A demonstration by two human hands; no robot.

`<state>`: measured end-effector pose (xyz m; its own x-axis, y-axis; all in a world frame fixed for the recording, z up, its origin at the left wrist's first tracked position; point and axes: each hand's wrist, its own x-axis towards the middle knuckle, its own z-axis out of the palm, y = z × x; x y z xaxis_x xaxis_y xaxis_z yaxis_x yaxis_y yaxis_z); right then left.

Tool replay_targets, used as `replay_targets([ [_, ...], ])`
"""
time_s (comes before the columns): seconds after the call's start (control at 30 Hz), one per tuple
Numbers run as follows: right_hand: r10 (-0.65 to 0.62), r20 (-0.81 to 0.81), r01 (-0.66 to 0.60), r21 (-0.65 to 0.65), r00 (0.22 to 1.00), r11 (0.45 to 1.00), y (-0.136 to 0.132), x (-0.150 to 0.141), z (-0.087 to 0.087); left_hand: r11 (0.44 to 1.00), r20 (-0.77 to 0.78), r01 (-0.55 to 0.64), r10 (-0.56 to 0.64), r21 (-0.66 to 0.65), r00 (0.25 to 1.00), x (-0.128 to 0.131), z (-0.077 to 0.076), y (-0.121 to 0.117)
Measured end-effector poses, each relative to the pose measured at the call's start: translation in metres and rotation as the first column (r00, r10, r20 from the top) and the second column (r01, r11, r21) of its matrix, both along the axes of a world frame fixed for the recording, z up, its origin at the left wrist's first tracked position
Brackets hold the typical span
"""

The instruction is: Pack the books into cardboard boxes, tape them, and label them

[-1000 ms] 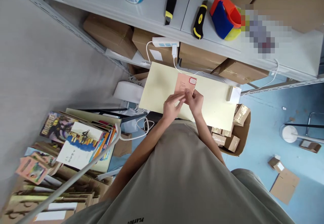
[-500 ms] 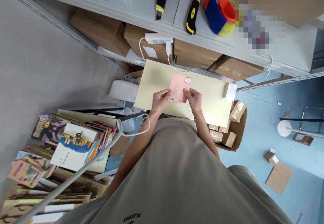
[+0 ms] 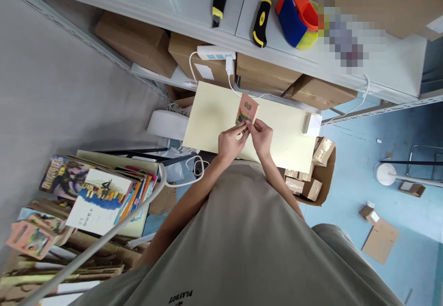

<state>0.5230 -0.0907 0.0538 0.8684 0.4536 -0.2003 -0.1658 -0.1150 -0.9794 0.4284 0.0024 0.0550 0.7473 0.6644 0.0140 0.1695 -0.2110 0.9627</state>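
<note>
A small pink book is held above the pale yellow tabletop, tilted so that its picture cover and one page edge show. At its lower left edge my left hand has its fingers closed, the fingertips against the cover. My right hand pinches the lower right part, with the thumb on the front. The two hands meet at the bottom of the book, and the fingers behind it are hidden.
Two utility knives and a tape dispenser lie on the shelf. A power strip hangs behind the table. A small white box stands at the table's right. Books are stacked at left; a carton holds small boxes.
The pink book has turned over from its barcode side to its picture cover and now tilts. My left hand has shifted right, closer to my right hand.
</note>
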Motion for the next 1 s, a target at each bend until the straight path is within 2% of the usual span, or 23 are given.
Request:
replay_targets([
  [0.07,-0.001,0.019,0.002,-0.031,1.0,1.0,-0.006,0.007,-0.003,0.999,0.024,-0.011,0.013,-0.051,1.0,-0.002,-0.003,0.012],
  [0.17,0.085,-0.039,-0.086,-0.021,0.996,0.996,-0.015,0.013,-0.008,0.986,-0.02,-0.118,0.116,-0.115,0.993,-0.005,-0.012,0.043],
  [0.27,0.177,-0.146,-0.173,0.042,0.973,0.984,-0.021,0.013,-0.015,0.971,-0.051,-0.076,0.066,-0.228,0.996,-0.008,-0.023,0.07],
  [0.33,0.193,-0.198,-0.183,0.066,0.961,0.981,-0.023,0.013,-0.022,0.957,-0.044,-0.035,0.023,-0.288,0.999,-0.011,-0.025,0.075],
  [0.4,0.196,-0.224,-0.184,0.074,0.955,0.98,-0.021,0.015,-0.031,0.959,-0.036,-0.028,0.018,-0.282,0.999,-0.013,-0.02,0.07],
  [0.47,0.209,-0.219,-0.196,0.08,0.953,0.977,-0.015,0.018,-0.04,0.983,-0.022,-0.01,0.006,-0.182,1.0,-0.015,-0.009,0.055],
  [0.53,0.243,-0.214,-0.225,0.107,0.946,0.969,-0.005,0.021,-0.047,0.999,0.002,0.044,-0.045,0.029,0.999,-0.015,0.003,0.035],
  [0.57,0.258,-0.223,-0.232,0.136,0.94,0.963,0.0,0.022,-0.048,0.984,0.008,0.081,-0.084,0.159,0.996,-0.015,0.008,0.024],
  [0.63,0.289,-0.274,-0.233,0.217,0.917,0.948,0.01,0.022,-0.049,0.902,-0.013,0.162,-0.171,0.401,0.985,-0.014,0.014,0.005],
  [0.7,0.322,-0.35,-0.22,0.302,0.879,0.928,0.017,0.021,-0.046,0.799,-0.068,0.225,-0.226,0.558,0.972,-0.014,0.016,-0.009],
  [0.77,0.362,-0.4,-0.226,0.347,0.842,0.91,0.021,0.021,-0.041,0.731,-0.112,0.274,-0.263,0.626,0.958,-0.015,0.015,-0.018],
  [0.87,0.422,-0.367,-0.305,0.335,0.829,0.891,0.023,0.021,-0.036,0.709,-0.093,0.315,-0.334,0.631,0.938,-0.019,0.017,-0.023],
  [0.93,0.437,-0.277,-0.346,0.322,0.856,0.881,0.022,0.022,-0.034,0.747,-0.033,0.276,-0.323,0.605,0.946,-0.022,0.023,-0.02],
  [1.0,0.404,-0.185,-0.345,0.283,0.896,0.895,0.019,0.024,-0.034,0.827,0.052,0.146,-0.206,0.543,0.977,-0.025,0.029,-0.009],
])
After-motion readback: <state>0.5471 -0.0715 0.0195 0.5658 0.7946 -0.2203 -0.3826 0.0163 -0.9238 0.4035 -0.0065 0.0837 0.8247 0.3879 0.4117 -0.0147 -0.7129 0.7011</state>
